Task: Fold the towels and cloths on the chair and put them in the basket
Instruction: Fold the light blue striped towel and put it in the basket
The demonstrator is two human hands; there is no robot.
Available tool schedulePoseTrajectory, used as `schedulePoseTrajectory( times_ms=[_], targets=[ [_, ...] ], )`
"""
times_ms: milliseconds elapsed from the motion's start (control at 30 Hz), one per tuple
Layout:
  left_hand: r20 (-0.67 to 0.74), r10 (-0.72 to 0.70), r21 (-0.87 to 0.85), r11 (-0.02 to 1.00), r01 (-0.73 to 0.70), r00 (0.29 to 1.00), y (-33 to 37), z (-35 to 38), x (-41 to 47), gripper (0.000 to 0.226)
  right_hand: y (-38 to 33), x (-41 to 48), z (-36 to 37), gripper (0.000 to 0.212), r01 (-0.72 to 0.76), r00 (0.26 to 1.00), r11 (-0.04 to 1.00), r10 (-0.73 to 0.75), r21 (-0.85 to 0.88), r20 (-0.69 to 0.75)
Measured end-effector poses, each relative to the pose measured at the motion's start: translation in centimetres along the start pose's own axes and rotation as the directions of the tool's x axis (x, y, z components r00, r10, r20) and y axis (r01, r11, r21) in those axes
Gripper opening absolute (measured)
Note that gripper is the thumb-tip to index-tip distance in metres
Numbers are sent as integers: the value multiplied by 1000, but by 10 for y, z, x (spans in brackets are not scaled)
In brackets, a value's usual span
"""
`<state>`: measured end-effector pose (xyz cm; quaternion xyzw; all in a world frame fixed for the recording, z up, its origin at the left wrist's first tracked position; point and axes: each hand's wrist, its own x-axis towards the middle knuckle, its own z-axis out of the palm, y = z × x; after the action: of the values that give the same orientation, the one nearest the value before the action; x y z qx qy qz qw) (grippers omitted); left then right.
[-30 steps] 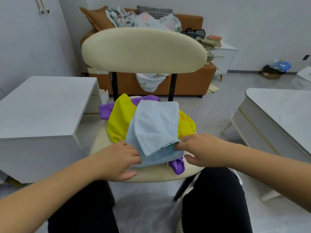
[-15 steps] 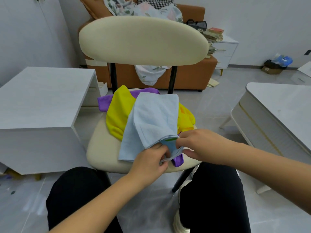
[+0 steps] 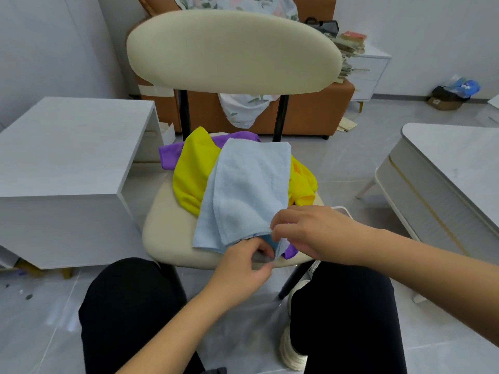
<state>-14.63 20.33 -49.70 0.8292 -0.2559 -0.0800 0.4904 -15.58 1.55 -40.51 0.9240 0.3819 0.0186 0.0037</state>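
on chair seat (image 3: 167, 233): blue towel (image 3: 248, 190) part-folded; yellow cloth (image 3: 189, 179), purple cloth (image 3: 168, 156) unfolded.
left grip (image 3: 240, 268), right grip (image 3: 310, 233): both pinch the blue towel's near corner.

Cream chair (image 3: 167, 233) seat — purple cloth (image 3: 168, 157) and yellow cloth (image 3: 189, 179) heaped there, light-blue towel (image 3: 248, 184) topmost.

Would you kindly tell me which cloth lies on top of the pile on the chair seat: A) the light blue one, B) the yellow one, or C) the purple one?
A: the light blue towel is spread over the yellow cloth and the purple cloth on the chair, while the left hand and the right hand pinch its near corner.
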Motion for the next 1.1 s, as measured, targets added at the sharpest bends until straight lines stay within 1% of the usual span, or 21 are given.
schedulePoseTrajectory(
  times_ms=[33, 67, 100, 167, 233, 300, 333, 367, 433, 500, 567, 600, 667, 733, 767, 800, 833, 933, 967, 1033, 1100],
  targets=[
    [16, -99, -108, 989, 100, 995, 1, -3, -2, 22, -1, -2, 3, 29, 2, 1000, 1000, -2, 19, 2],
    [34, -210, -233, 949, 212, 977, 2, -8, -3, 21, -3, -5, 7, 28, -16, 1000, 998, 16, 60, -2],
    [53, -319, -375, 872, 315, 946, 1, -12, -4, 17, -5, -8, 13, 27, -65, 998, 990, 67, 124, -12],
    [143, -484, -637, 623, 455, 863, 0, -21, -7, 16, -11, -15, 28, 27, -232, 969, 928, 246, 293, -13],
    [239, -552, -823, 323, 468, 799, 0, -31, -6, 25, -18, -17, 43, 23, -396, 895, 790, 446, 467, 6],
    [290, -598, -906, 79, 416, 747, 4, -38, -3, 21, -27, -15, 54, 16, -523, 775, 610, 631, 595, 34],
    [294, -618, -922, 18, 387, 729, 6, -38, -1, 22, -32, -14, 58, 13, -568, 705, 511, 706, 646, 62],
    [278, -638, -932, 1, 362, 718, 7, -36, 0, 23, -36, -13, 61, 10, -590, 636, 397, 765, 703, 102],
    [213, -675, -950, 27, 312, 707, 7, -31, 1, 22, -43, -11, 66, 7, -562, 519, 138, 827, 815, 218],
    [145, -688, -961, 72, 266, 711, 6, -28, 0, 16, -48, -9, 68, 9, -512, 436, -56, 843, 857, 316],
    [110, -682, -941, 162, 296, 723, 6, -30, -3, 9, -50, -7, 70, 11, -485, 394, -151, 842, 861, 370],
    [82, -688, -904, 253, 344, 721, 5, -32, -4, 6, -51, -6, 71, 12, -475, 382, -178, 841, 862, 384],
    [-69, -693, -755, 507, 417, 717, 0, -40, -5, 7, -53, -4, 73, 15, -454, 355, -211, 848, 866, 392],
    [-294, -608, -477, 762, 438, 738, -9, -49, -1, 13, -54, -1, 75, 16, -456, 330, -202, 866, 866, 376],
    [-363, -536, -307, 841, 446, 762, -13, -53, 2, 14, -54, 1, 75, 17, -464, 323, -194, 872, 865, 368],
    [-388, -479, -155, 876, 456, 787, -15, -56, 5, 17, -55, 2, 75, 18, -469, 319, -188, 875, 863, 364],
    [-377, -461, -68, 879, 472, 803, -17, -58, 8, 22, -56, 4, 76, 19, -476, 318, -184, 876, 860, 364],
    [-254, -546, -69, 834, 548, 798, -17, -58, 20, 31, -55, 5, 78, 23, -497, 314, -166, 881, 852, 355],
    [-237, -556, -23, 823, 567, 797, -16, -57, 24, 33, -55, 5, 79, 24, -501, 314, -156, 884, 851, 346],
    [-207, -553, 72, 814, 576, 807, -16, -57, 31, 35, -54, 5, 80, 25, -513, 323, -136, 884, 848, 337],
    [-183, -534, 77, 829, 554, 825, -18, -61, 36, 35, -53, 6, 80, 23, -530, 342, -119, 876, 840, 340]
  ],
)
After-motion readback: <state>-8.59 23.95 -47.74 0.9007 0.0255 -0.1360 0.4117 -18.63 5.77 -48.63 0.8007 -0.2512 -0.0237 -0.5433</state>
